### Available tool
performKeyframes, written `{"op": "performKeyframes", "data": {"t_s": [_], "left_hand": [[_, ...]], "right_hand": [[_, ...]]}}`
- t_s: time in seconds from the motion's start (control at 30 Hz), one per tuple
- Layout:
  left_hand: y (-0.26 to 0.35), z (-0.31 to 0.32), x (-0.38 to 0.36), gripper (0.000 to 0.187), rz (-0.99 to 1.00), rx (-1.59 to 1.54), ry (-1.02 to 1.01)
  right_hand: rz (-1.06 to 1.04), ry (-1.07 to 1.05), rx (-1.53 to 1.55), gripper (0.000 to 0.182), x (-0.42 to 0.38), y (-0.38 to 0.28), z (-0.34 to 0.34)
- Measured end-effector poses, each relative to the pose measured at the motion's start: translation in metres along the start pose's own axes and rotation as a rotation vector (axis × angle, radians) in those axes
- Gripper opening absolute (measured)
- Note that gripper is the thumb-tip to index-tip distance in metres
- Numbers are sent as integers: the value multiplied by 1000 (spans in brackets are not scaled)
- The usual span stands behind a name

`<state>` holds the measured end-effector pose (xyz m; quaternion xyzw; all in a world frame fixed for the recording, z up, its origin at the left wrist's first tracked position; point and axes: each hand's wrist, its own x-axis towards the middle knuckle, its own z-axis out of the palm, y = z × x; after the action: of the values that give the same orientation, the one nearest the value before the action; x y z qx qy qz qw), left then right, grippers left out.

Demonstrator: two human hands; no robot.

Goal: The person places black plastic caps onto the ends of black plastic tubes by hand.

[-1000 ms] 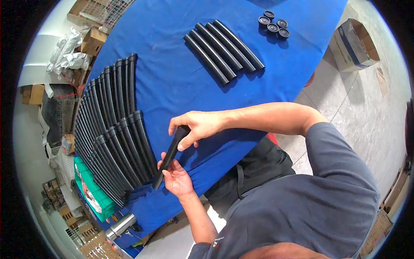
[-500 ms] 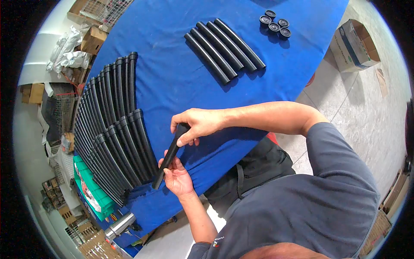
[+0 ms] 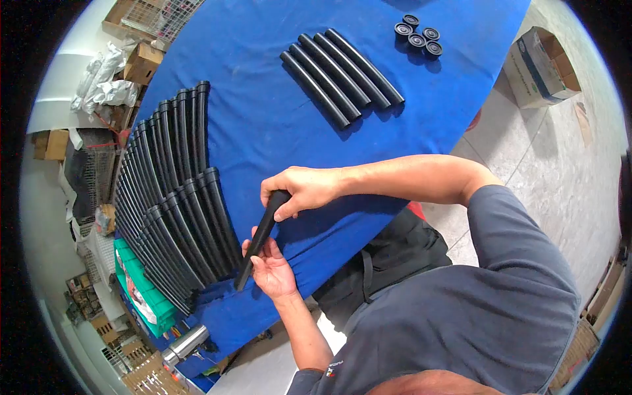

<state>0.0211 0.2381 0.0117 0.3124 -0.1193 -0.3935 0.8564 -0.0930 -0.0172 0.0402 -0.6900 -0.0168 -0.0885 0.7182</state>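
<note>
A black tube point(image 3: 265, 229) slants between my two hands above the blue cloth. My right hand point(image 3: 304, 191) is closed over its wider upper end, thumb on the near side. Further down, my left hand point(image 3: 271, 266) holds the tube palm up, with its fingers behind and the thumb in front. The tube's lower end points toward the rows of capped black tubes point(image 3: 191, 227) lying on the left. Whether a cap sits on the held end is partly hidden by my right fingers.
Several plain black tubes point(image 3: 342, 79) lie side by side near the back. Several round black caps point(image 3: 417, 41) stand beyond them. A green bin point(image 3: 141, 286) and a metal cylinder point(image 3: 184, 343) are at the left edge. A cardboard box point(image 3: 540, 69) stands on the floor.
My right hand's fingers have shifted slightly, showing more of the tube's upper end. The tube and my left hand have barely moved.
</note>
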Motion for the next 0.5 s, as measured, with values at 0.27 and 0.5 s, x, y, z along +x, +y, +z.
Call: {"op": "performKeyframes", "data": {"t_s": [0.27, 0.5], "left_hand": [[1, -7, 0, 42, -33, -3, -24], [-1, 1, 1, 41, -25, 81, 51]], "right_hand": [[272, -42, 88, 38, -4, -18, -2], [-16, -17, -77, 42, -2, -3, 1]]}}
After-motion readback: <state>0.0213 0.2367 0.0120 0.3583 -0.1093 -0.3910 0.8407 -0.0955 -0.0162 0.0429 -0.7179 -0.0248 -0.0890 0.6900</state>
